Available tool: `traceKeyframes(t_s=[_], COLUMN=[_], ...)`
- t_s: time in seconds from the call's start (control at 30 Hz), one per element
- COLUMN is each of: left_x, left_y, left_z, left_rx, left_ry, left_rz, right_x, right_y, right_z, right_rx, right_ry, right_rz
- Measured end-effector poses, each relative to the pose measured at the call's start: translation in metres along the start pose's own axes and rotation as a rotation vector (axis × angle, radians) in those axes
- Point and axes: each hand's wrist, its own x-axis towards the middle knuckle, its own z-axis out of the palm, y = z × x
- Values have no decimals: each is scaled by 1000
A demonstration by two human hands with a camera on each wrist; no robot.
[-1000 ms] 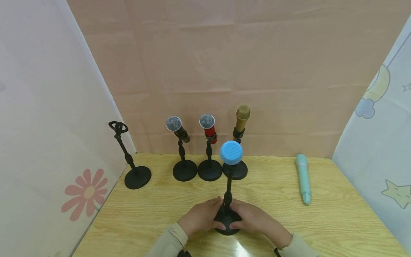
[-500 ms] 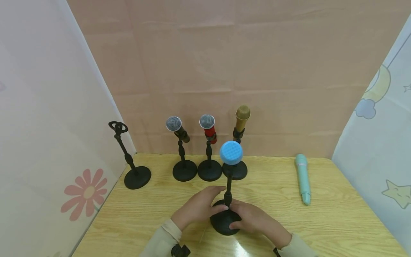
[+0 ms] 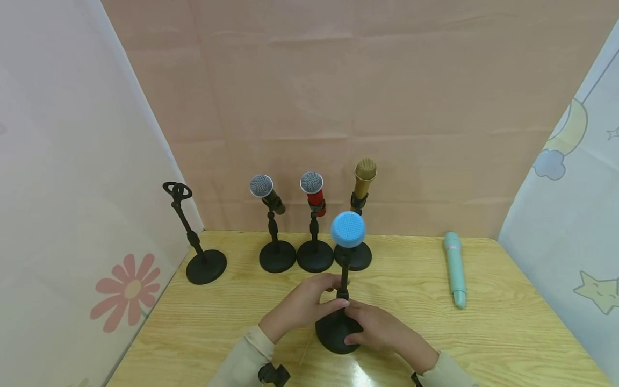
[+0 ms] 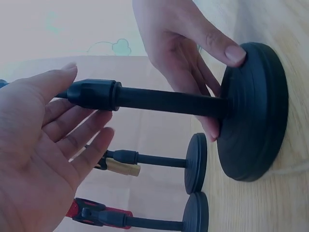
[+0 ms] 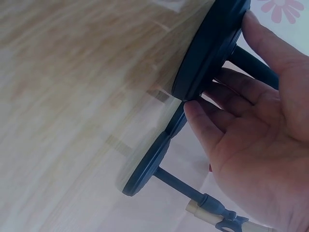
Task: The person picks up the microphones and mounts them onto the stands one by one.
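Observation:
A black microphone stand [image 3: 332,330] with a bright blue microphone head [image 3: 348,229] on top stands upright at the front middle of the table. My left hand [image 3: 301,303] loosely grips its pole near the collar [image 4: 94,94], thumb on one side and fingers curled behind. Lower down, my right hand [image 3: 379,325] holds the round base [image 5: 207,53], thumb on the rim and fingertips at its far side. Behind it are a gold microphone [image 3: 364,180], a red one [image 3: 316,200] and a black one with a silver head [image 3: 261,186], each on a black stand.
An unoccupied stand with a ring-shaped clip [image 3: 205,266] stands at the left back. Toward the right lies a mint-green microphone [image 3: 455,269] on the wooden table [image 3: 232,312]. Fabric panels [image 3: 367,97] close in the back and both sides.
My left hand has left the base and risen to the pole near the collar. My right hand stays on the base, which has shifted slightly left at its foot.

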Motion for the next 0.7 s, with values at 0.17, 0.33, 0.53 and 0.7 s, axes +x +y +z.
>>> traceKeyframes(t_s=[0.17,0.33,0.53,0.7], left_x=[5,7,7,6], left_y=[1,-2,-6,-5], left_z=[1,3,7,9], left_rx=[-67,-157,-238,-273], left_ry=[-12,-43,-66,-21], left_rz=[2,-34,-62,-75], right_x=[0,0,1,1], right_y=[1,1,0,-2], right_z=[0,0,1,0], right_rx=[-6,-4,-7,-10], right_ry=[-3,-6,-12,-18], right_rz=[2,0,3,14])
